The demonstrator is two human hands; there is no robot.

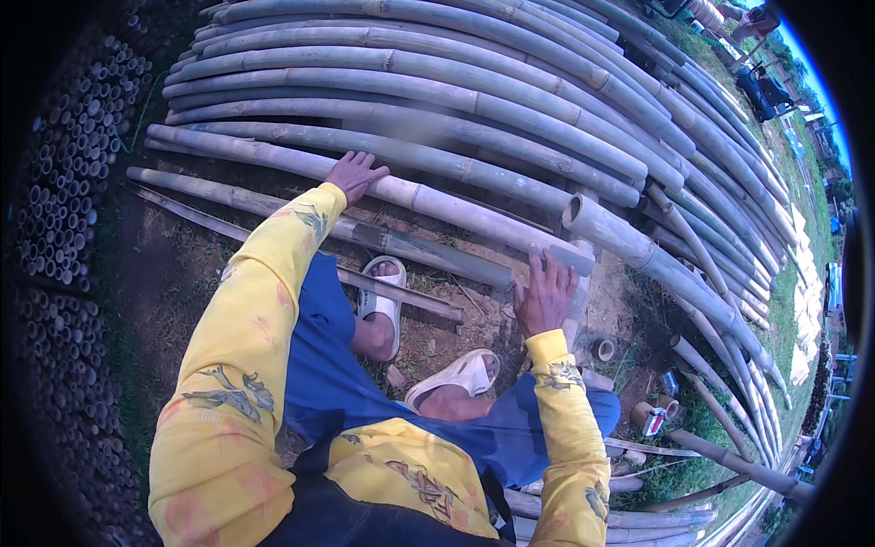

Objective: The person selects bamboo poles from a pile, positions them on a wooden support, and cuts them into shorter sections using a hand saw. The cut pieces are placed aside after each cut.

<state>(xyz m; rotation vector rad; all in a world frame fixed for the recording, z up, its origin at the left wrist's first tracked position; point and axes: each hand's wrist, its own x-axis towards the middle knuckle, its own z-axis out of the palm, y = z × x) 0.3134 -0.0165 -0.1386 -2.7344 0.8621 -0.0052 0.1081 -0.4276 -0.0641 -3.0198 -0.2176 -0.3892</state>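
Note:
A long pale bamboo pole (pixel 437 201) lies across in front of me, sloping down to the right. My left hand (pixel 357 176) is closed over its middle, fingers curled across the top. Near the pole's right end, my right hand (pixel 547 294) has its fingers stretched out and apart, their tips against the pole. A flat grey piece (pixel 571 259) shows at that end beside the fingertips; its kind is unclear. Just past it is the open end of a thicker bamboo pole (pixel 620 239). A darker bamboo pole (pixel 410 244) lies on the ground nearer me, beyond my sandals.
Many bamboo poles (pixel 401 62) lie side by side on the far side. Stacked cut bamboo (pixel 68 205) shows round ends at the left. A split bamboo strip (pixel 401 294) lies by my feet. Short bamboo pieces (pixel 603 349) and loose poles (pixel 720 392) are at the right.

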